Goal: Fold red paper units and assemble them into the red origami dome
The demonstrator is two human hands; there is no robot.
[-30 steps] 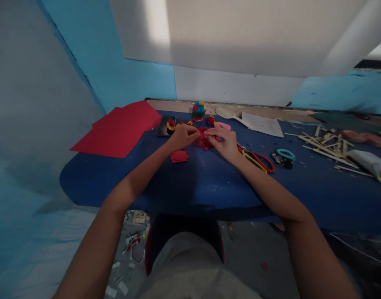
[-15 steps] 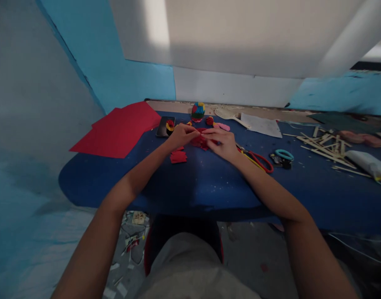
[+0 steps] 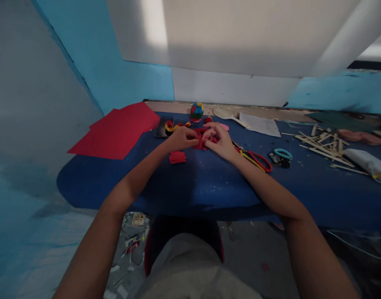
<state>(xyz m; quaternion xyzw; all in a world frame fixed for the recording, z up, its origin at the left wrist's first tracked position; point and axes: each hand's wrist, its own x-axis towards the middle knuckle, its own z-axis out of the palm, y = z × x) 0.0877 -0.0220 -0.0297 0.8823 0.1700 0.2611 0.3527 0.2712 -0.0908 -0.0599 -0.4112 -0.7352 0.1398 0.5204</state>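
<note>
Both hands meet over a red paper piece point(image 3: 200, 137) on the blue table. My left hand point(image 3: 184, 138) is closed at its left side, thumb and fingers pinched on the red paper. At the right side my right hand point(image 3: 217, 140) has its fingers curled and pressed together at the red paper; what lies between its fingertips is too small to tell. A small stack of red paper pieces point(image 3: 178, 157) lies just below my left hand. Behind the hands stands a multicoloured ball-shaped piece point(image 3: 197, 112), with a red-and-yellow folded piece point(image 3: 169, 127) to the left.
Large red sheets point(image 3: 115, 133) lie at the left, beside a dark phone point(image 3: 161, 128). Red-handled scissors point(image 3: 260, 160), a blue-ringed tool point(image 3: 283, 154), a white sheet point(image 3: 259, 125) and wooden sticks point(image 3: 324, 145) are on the right. The blue table point(image 3: 190, 191) ends near my lap.
The hands have drawn slightly apart, showing more of the red paper between them. My right hand's fingers have lifted and curled. The view has shifted a little.
</note>
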